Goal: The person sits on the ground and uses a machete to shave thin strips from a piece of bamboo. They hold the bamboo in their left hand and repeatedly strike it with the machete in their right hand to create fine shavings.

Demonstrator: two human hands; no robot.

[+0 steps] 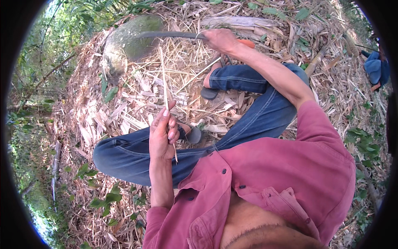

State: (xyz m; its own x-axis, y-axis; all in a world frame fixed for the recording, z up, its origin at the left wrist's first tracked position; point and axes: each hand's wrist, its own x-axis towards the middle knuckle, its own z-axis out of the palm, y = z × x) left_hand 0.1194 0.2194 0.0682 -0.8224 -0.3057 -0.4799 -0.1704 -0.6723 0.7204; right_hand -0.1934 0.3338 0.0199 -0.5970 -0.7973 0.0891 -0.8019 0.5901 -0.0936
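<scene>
My right hand [222, 40] is closed around a long knife [176, 35] with an orange handle end showing behind the fist. Its dark blade points left, and the tip lies over a mossy rounded stone [143, 39]; whether they touch I cannot tell. Between the thumb and fingers of my left hand [162, 129] is a thin pale strip of split wood or bamboo [164, 79]. The strip stands out beyond the fingertips toward the stone, and its lower end hangs below the palm. Blade and strip appear apart.
Dry leaves and pale shavings [186, 62] cover the ground between my bent legs. A weathered log piece [240, 21] lies beyond my right hand. Green leafy plants [108, 199] grow at the left, and a blue cloth-like thing [375, 68] is at the far right.
</scene>
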